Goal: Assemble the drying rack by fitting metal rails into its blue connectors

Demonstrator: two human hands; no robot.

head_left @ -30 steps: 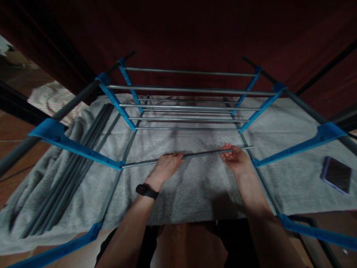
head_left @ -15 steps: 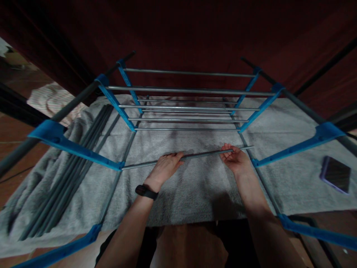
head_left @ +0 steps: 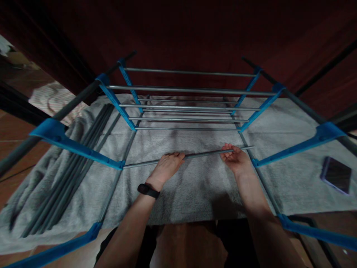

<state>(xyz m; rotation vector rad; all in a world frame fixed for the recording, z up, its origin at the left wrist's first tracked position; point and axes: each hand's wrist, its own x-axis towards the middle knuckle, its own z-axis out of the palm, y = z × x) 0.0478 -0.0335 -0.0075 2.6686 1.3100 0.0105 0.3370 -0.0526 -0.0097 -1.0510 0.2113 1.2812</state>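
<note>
Gray metal rod [head_left: 205,153]: held crosswise over a rumpled gray towel [head_left: 200,201], left end at the inner tip of a blue plastic left bracket [head_left: 80,149]; whether it is seated cannot be told.
Left hand [head_left: 169,163]: palm down, fingers closed over the rod, a black wristwatch [head_left: 148,190] at the wrist.
Right hand [head_left: 234,158]: palm turned up, fingers curled narrow around the rod near its free end.
Step at the bracket: apparently fitting the rod between the two sides, left end first.
Free end: seems to call for lining up with the blue plastic right bracket [head_left: 292,150], while the left end is kept steady.
In the way: the free end overlaps a gray right-hand lower tube [head_left: 267,190], so clearance looks tight.
Around: gray crossbars [head_left: 189,90] span the far brackets; loose gray tubes [head_left: 71,176] lie left, a dark-screened phone [head_left: 337,174] right.
</note>
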